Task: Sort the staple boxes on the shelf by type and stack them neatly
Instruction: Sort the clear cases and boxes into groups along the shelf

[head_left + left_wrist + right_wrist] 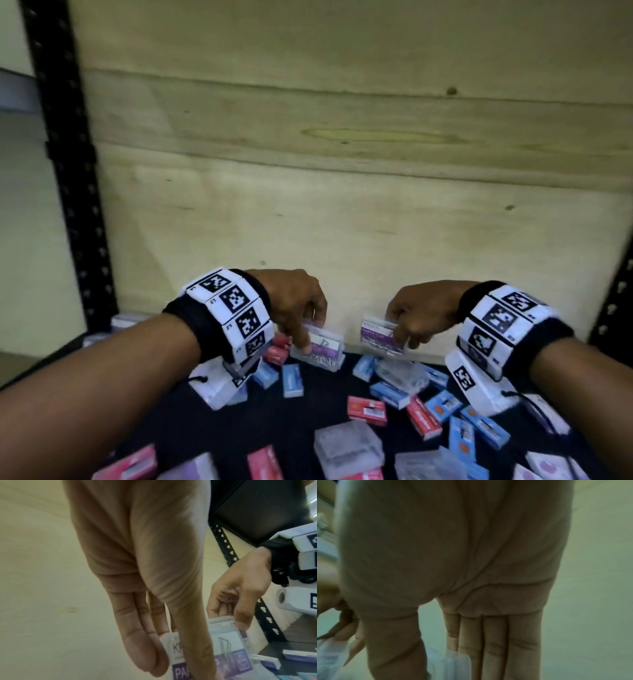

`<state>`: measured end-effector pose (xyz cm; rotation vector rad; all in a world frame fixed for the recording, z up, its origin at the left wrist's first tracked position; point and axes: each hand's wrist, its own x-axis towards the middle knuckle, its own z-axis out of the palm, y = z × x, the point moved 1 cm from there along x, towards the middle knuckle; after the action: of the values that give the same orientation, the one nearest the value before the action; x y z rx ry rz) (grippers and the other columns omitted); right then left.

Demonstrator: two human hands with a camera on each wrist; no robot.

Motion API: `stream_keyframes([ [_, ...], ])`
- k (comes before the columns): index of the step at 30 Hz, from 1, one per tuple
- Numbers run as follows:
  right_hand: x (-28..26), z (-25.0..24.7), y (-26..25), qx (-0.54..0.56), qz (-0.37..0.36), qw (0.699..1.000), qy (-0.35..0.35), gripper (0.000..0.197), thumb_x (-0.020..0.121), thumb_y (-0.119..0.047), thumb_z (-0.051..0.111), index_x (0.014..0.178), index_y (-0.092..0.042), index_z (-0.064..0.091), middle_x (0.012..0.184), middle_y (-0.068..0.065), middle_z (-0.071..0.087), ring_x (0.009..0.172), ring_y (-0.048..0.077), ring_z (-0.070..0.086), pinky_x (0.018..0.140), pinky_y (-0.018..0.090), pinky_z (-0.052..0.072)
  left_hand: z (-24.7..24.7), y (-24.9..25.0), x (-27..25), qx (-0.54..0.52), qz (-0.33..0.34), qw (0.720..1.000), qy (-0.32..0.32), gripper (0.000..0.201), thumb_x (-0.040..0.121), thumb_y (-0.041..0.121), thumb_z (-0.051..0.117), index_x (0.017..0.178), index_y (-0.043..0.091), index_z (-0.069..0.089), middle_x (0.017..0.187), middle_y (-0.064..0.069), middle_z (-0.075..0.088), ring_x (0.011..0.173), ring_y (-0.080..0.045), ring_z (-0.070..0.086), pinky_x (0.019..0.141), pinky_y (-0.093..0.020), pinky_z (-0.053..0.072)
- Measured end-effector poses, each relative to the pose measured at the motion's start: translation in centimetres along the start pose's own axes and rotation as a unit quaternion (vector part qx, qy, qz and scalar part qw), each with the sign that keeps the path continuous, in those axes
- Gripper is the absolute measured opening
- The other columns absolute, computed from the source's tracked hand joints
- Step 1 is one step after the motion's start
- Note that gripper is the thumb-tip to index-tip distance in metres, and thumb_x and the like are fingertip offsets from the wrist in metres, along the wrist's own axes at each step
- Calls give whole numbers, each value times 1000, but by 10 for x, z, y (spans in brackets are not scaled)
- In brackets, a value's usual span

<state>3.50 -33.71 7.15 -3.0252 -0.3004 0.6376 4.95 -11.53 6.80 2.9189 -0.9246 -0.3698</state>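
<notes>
My left hand pinches a clear plastic box with a purple label between thumb and fingers; the box stands tilted at the back of the black shelf. In the left wrist view the same box shows beside my thumb. My right hand pinches a second clear purple-label box by its upper right corner, held just above the shelf near the back wall. The right wrist view shows that box between thumb and straight fingers. Small blue boxes and red boxes lie scattered below.
A plywood back wall closes the shelf. Black perforated uprights stand at both sides. More clear boxes and pink-red boxes lie at the front. Loose boxes sit under both wrists.
</notes>
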Motion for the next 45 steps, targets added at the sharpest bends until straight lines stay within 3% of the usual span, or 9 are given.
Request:
stream_keyframes([
  [5,22,0,-78,-31,-55,998,-8,15,90,-30,65,94,-16,70,86,0,75,69,10,63,69,24,49,0,-64,-61,-10,-71,997,9,34,69,33,88,96,25,70,97,6,72,70,-9,65,72,-28,53],
  [9,37,2,-133,-48,-103,993,-12,19,91,-30,65,96,-11,68,93,3,77,71,10,64,73,27,50,3,-109,-103,-4,-127,992,12,34,68,36,89,92,30,66,98,7,70,76,-13,67,72,-26,53],
  [14,45,9,-189,-73,-163,984,-9,20,92,-34,64,102,-17,67,83,-4,71,77,15,62,87,33,51,15,-153,-143,-14,-194,981,8,34,72,31,87,98,29,67,103,7,69,61,-7,62,60,-20,49],
  [18,50,18,-223,-77,-189,979,-21,31,93,-37,64,114,-15,67,98,0,76,93,20,69,91,35,51,27,-178,-162,-34,-224,974,-10,32,74,24,87,99,25,67,97,5,67,58,-7,61,57,-18,50],
  [22,58,32,-252,-72,-209,974,-49,31,93,-37,64,111,-13,67,99,5,76,90,21,70,89,36,54,39,-195,-172,-23,-248,968,-29,40,76,22,85,111,19,68,110,2,67,56,3,54,50,-9,44],
  [28,67,45,-286,-109,-236,964,-54,37,95,-36,60,123,-12,62,101,5,75,99,23,69,95,39,53,50,-208,-179,-19,-262,964,-44,44,78,22,83,118,18,65,107,5,63,59,6,49,47,-5,38],
  [32,72,52,-299,-131,-245,959,-51,32,95,-35,59,116,-12,66,100,5,74,97,23,68,94,41,54,57,-214,-183,-18,-269,962,-48,43,79,23,82,118,20,65,95,11,57,62,5,48,51,-9,37],
  [40,75,55,-305,-167,-237,957,-2,37,95,-41,60,120,-14,64,113,5,68,100,23,64,88,37,53,64,-222,-187,-25,-273,961,-32,40,82,20,79,119,17,64,97,7,59,61,2,51,50,-8,38],
  [45,74,52,-300,-187,-224,955,45,39,94,-44,62,120,-15,63,115,5,66,99,23,64,83,34,53,68,-226,-195,-37,-286,958,-15,40,79,23,82,115,24,64,104,6,64,87,-12,62,66,-19,45],
])
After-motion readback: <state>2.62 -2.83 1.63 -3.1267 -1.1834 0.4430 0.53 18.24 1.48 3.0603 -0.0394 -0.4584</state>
